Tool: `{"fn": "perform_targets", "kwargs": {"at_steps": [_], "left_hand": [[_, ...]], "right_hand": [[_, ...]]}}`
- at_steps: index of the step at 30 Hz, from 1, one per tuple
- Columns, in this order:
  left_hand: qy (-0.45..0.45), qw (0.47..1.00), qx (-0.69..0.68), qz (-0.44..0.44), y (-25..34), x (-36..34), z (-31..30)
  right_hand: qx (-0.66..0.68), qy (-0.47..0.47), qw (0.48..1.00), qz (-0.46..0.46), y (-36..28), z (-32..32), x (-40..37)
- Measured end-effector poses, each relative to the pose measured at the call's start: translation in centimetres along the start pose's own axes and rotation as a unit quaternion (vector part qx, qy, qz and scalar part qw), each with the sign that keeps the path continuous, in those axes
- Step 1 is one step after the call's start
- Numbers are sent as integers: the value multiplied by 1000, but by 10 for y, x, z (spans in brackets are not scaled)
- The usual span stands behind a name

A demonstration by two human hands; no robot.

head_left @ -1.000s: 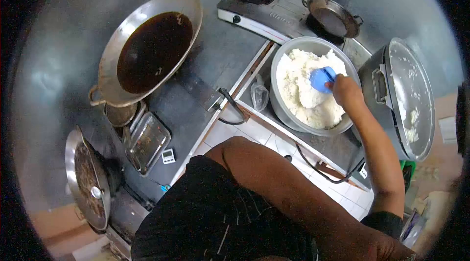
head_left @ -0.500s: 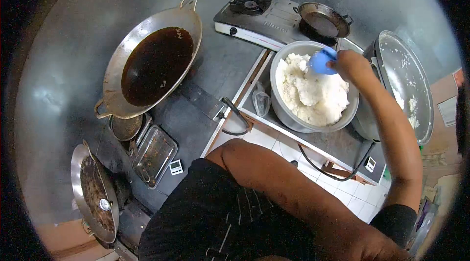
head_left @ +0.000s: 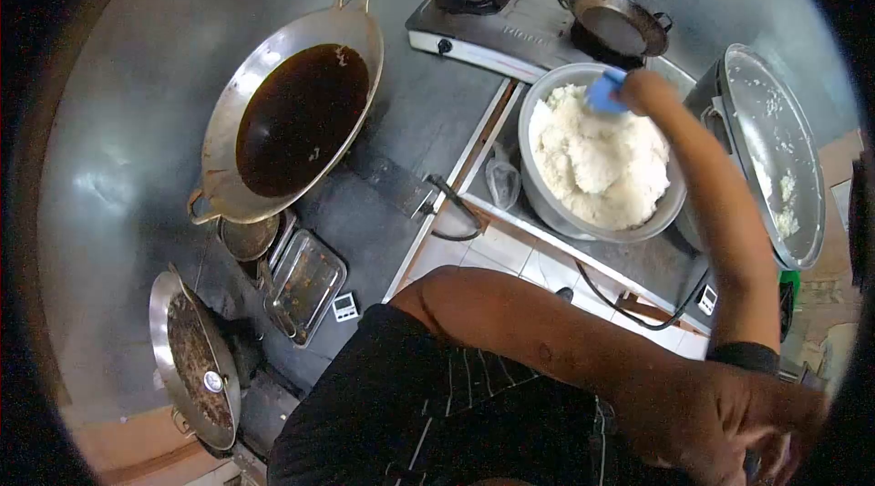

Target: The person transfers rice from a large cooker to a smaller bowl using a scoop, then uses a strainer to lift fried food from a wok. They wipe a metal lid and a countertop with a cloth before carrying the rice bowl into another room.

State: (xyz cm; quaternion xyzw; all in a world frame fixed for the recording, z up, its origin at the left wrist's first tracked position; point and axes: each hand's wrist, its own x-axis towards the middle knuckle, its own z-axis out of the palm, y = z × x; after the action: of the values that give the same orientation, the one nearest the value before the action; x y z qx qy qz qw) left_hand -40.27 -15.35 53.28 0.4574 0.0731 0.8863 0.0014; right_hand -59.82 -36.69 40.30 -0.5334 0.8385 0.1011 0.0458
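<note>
My right hand [head_left: 645, 92] grips a blue plastic scoop [head_left: 604, 92] at the back rim of a large round metal pot [head_left: 540, 197]. Both the hand and the scoop are blurred by motion. White cooked rice [head_left: 606, 163] fills much of the pot, heaped in the middle. Low at the right, my left hand [head_left: 761, 422] is at the end of the arm that crosses my body, away from the pot. Its fingers are dark and smeared.
Beside the pot leans a big metal vessel [head_left: 788, 149] with rice grains stuck inside. Behind stand a gas stove [head_left: 497, 26] and a small wok [head_left: 620, 26]. A wide wok [head_left: 223, 144] of dark liquid, a metal tray [head_left: 307, 290] and another wok [head_left: 164, 322] with a thermometer lie left.
The scoop has shifted left and back over the rice. My left hand has come into view at the lower right. The whole view has moved slightly.
</note>
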Motion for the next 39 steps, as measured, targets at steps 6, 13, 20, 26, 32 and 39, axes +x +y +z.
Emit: {"fn": "perform_targets", "kwargs": {"at_steps": [6, 13, 20, 26, 32, 39], "left_hand": [[5, 1000, -5, 7, -5, 1, 1], [7, 1000, -17, 2, -6, -3, -4], [-3, 1000, -17, -10, -13, -4, -3], [-6, 1000, 8, -14, -13, 8, -4], [-36, 945, 299, -125, 1, -11, -41], [-67, 835, 450, -309, 24, -55, -53]], "right_hand": [[-48, -131, 990, -38, 16, -33, -62], [-28, -70, 996, -49, 28, 65, -50], [21, -60, 998, -23, 25, -2, -94], [63, -43, 997, -23, 6, 30, -123], [124, 4, 992, -19, 1, 81, -100], [255, -33, 965, -47, 116, -62, -152]]}}
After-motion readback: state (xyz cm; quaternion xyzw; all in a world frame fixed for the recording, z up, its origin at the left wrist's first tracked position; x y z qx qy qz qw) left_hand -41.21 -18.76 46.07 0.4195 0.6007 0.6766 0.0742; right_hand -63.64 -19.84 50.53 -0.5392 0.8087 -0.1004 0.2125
